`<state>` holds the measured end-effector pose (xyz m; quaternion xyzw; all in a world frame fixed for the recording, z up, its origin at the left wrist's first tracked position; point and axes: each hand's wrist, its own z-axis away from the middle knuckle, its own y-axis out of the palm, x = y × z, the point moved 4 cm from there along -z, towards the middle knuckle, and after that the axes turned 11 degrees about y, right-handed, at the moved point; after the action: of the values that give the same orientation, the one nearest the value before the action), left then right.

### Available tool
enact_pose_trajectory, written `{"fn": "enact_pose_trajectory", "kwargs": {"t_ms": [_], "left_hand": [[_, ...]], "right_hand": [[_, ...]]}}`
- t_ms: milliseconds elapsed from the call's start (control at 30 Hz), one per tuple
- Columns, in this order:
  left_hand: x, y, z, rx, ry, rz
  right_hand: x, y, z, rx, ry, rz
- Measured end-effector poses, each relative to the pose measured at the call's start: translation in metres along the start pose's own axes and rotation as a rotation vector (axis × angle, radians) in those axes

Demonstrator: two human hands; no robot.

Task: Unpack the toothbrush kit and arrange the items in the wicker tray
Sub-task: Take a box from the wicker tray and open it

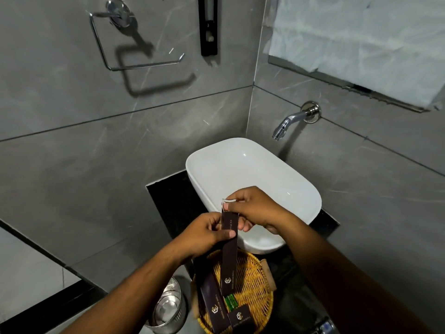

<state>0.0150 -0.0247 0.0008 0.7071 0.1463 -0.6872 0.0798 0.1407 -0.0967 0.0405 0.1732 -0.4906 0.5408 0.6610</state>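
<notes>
A long dark toothbrush kit box (230, 251), printed with a gold emblem and small lettering too blurred to be read, is held upright over the wicker tray (252, 280). Its middle is gripped by the left hand (204, 233), while its opened top flap is pinched by the right hand (255, 208). Similar dark boxes (214, 307) lie in the tray.

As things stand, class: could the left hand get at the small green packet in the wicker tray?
Probably not yet: the left hand grips the long dark box, though the green packet lies uncovered below.
</notes>
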Motion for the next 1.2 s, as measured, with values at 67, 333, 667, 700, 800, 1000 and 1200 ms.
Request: {"fn": "enact_pose_trajectory", "kwargs": {"t_ms": [67,333,667,700,800,1000,1200], "left_hand": [[-0.007,0.003,-0.003,-0.081,-0.016,0.02],[-0.028,-0.008,-0.025,-0.412,0.006,-0.027],[0.015,-0.016,0.007,-0.048,-0.153,0.069],[0.016,-0.02,0.01,-0.027,-0.152,0.091],[0.011,-0.041,0.012,-0.058,-0.138,0.115],[-0.027,-0.091,0.0,-0.377,-0.097,0.058],[-0.07,-0.096,-0.015,-0.686,0.095,0.119]], "right_hand": [[0.004,-0.007,0.0,-0.006,-0.016,-0.052],[0.0,-0.013,0.003,-0.06,-0.069,-0.18],[-0.009,-0.035,0.006,-0.129,-0.098,-0.549],[-0.013,-0.037,0.005,-0.141,-0.087,-0.58],[-0.032,-0.039,0.003,-0.159,-0.025,-0.701],[-0.065,-0.021,-0.001,-0.094,0.076,-0.932],[-0.077,0.028,-0.001,0.048,0.195,-1.033]]}}
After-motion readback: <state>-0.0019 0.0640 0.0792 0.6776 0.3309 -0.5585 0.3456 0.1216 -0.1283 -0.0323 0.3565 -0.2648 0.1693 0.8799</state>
